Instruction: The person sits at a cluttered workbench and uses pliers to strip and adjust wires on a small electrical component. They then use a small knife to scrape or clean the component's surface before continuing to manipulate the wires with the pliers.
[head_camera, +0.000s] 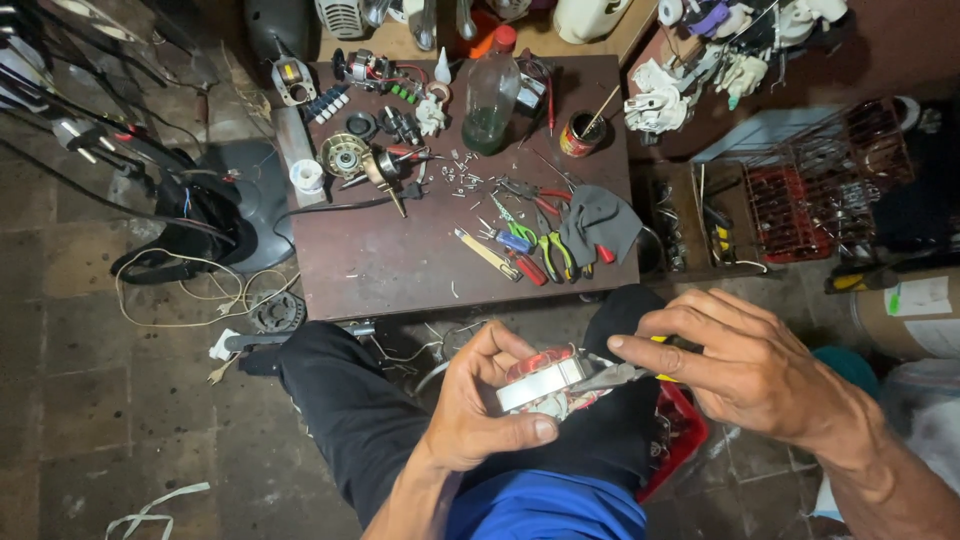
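My left hand (482, 405) grips a small motor stator (545, 381), a metal block with red copper windings, held over my lap. My right hand (738, 362) holds yellow-handled pliers (612, 376), whose jaws touch the right end of the stator. Both hands sit low in the view, in front of a small brown work table (380, 265).
The table carries a plastic bottle (492, 95), a tin can (579, 134), motor parts (346, 155), scattered screws (460, 175), several hand tools (535, 250) and a grey rag (600, 220). A red wire basket (815, 190) stands right, cables (190, 290) lie left, and a red crate (680, 430) sits under my right hand.
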